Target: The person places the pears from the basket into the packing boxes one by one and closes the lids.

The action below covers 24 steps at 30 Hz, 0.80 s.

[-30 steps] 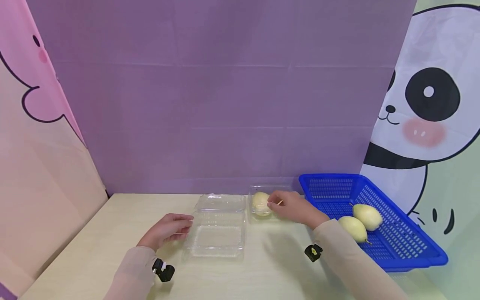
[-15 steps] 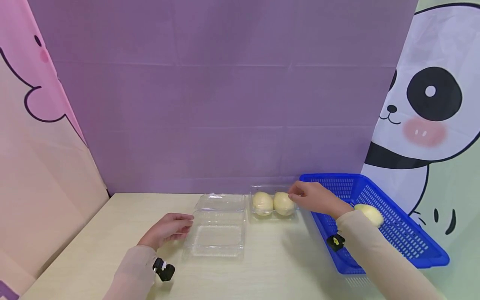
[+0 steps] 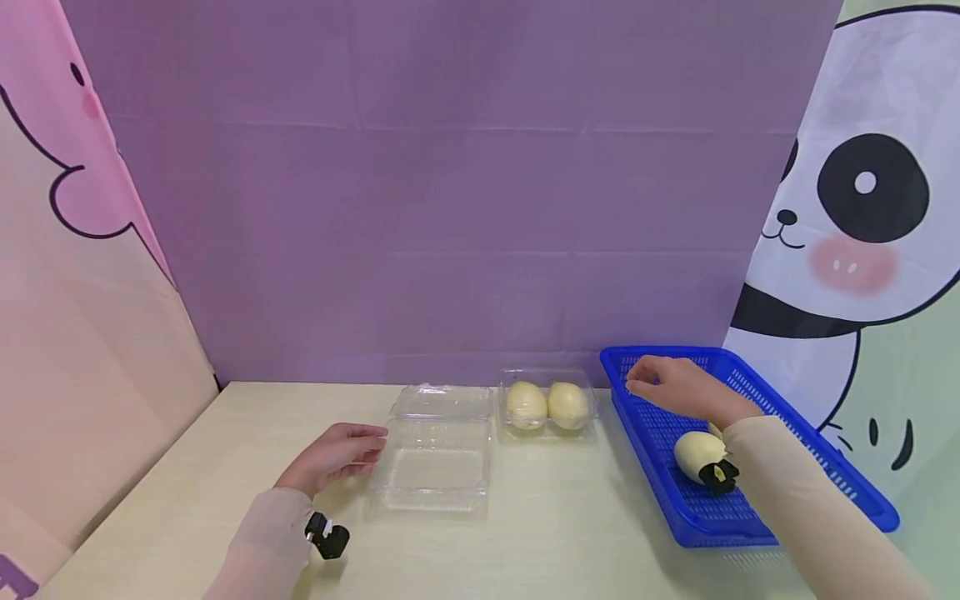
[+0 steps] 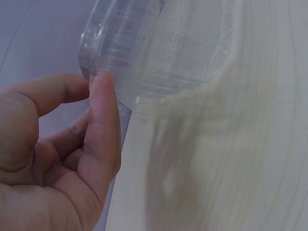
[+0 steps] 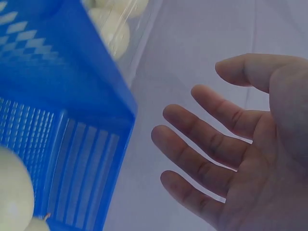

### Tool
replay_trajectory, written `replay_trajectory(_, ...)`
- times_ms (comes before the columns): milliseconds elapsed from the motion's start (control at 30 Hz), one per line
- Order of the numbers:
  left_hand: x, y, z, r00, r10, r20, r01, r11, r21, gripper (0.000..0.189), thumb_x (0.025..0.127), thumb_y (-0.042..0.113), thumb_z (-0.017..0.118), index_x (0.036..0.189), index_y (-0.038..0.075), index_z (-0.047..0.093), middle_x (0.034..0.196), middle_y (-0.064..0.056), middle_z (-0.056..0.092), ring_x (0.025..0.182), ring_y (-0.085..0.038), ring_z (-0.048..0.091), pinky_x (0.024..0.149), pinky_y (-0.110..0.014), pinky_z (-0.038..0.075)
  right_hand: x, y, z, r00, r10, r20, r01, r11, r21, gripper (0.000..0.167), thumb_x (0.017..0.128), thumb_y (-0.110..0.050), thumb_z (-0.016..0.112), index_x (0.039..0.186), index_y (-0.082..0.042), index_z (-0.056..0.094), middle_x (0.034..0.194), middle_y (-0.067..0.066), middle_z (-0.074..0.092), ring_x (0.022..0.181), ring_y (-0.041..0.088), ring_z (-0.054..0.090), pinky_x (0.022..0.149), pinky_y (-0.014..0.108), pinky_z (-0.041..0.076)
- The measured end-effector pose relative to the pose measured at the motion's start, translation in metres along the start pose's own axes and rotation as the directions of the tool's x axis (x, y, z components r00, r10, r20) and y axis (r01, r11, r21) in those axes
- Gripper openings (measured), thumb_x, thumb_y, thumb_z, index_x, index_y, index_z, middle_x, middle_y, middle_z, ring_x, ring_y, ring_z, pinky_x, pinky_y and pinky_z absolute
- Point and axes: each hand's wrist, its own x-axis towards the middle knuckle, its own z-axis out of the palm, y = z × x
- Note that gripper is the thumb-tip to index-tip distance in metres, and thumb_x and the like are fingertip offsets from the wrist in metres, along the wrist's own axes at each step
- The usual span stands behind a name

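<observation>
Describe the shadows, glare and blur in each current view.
Head: fairly even light, faint shadow on the table near the left hand, glints on the empty clear box; left wrist: darker shadow on the table, bright streaks on the box; right wrist: dim, bluish, with the basket and nearest pear looking soft.

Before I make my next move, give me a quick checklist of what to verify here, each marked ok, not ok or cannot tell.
1. Right hand free: ok, its fingers are spread and hold nothing.
2. Pears to pick from: ok, two pears show in the blue plastic basket.
3. Clear view of both: not ok, the right sleeve hides most of one in the head view.
4. Left clear clamshell open: ok, with no pear in it.
5. Left hand at that clamshell: ok, thumb and finger meet its edge.
6. Firmness of that hold: cannot tell.
</observation>
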Motion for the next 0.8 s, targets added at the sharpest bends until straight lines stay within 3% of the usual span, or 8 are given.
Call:
replay_trajectory(333,0.0,0.001,-0.001,1.0,0.011,0.005,-0.011,1.0,0.002,0.044,0.098,0.012,0.063,0.133,-0.013,0.053,0.106,-0.015,0.063,0.09,-0.021,0.061,0.074,-0.028,0.056,-0.015,0.041,-0.01,0.998,-0.004,0.068,0.004,1.0,-0.004,0.031,0.099,-0.029,0.062,0.116,-0.003,0.065,0.11,0.009,0.067,0.104,0.034,0.062,0.087,0.055,0.053)
replay_trajectory(433,-0.001,0.001,-0.002,1.0,0.013,0.006,-0.013,1.0,-0.002,0.045,0.099,0.011,0.062,0.134,-0.014,0.051,0.106,-0.016,0.063,0.09,-0.021,0.061,0.075,-0.028,0.057,-0.02,0.05,-0.011,0.992,-0.019,0.123,0.018,1.0,0.007,0.034,0.097,-0.026,0.065,0.118,0.0,0.063,0.112,0.012,0.067,0.105,0.036,0.062,0.087,0.055,0.053)
replay_trajectory(600,-0.001,0.0,-0.003,1.0,0.011,0.004,-0.011,1.0,-0.004,0.046,0.099,0.011,0.062,0.135,-0.015,0.051,0.106,-0.015,0.063,0.09,-0.02,0.061,0.075,-0.028,0.057,-0.025,0.061,-0.007,0.971,-0.042,0.234,0.024,0.997,0.077,0.04,0.093,-0.021,0.069,0.124,0.002,0.061,0.127,0.023,0.06,0.12,0.048,0.053,0.095,0.061,0.047)
replay_trajectory(800,-0.001,0.0,-0.003,1.0,0.003,0.004,-0.003,1.0,-0.005,0.046,0.099,0.012,0.063,0.135,-0.014,0.051,0.109,-0.015,0.063,0.092,-0.021,0.061,0.076,-0.028,0.057,-0.029,0.07,-0.002,0.955,0.052,0.291,-0.069,0.996,0.048,0.046,0.089,-0.021,0.075,0.129,-0.003,0.061,0.134,0.025,0.054,0.128,0.055,0.04,0.096,0.07,0.04)
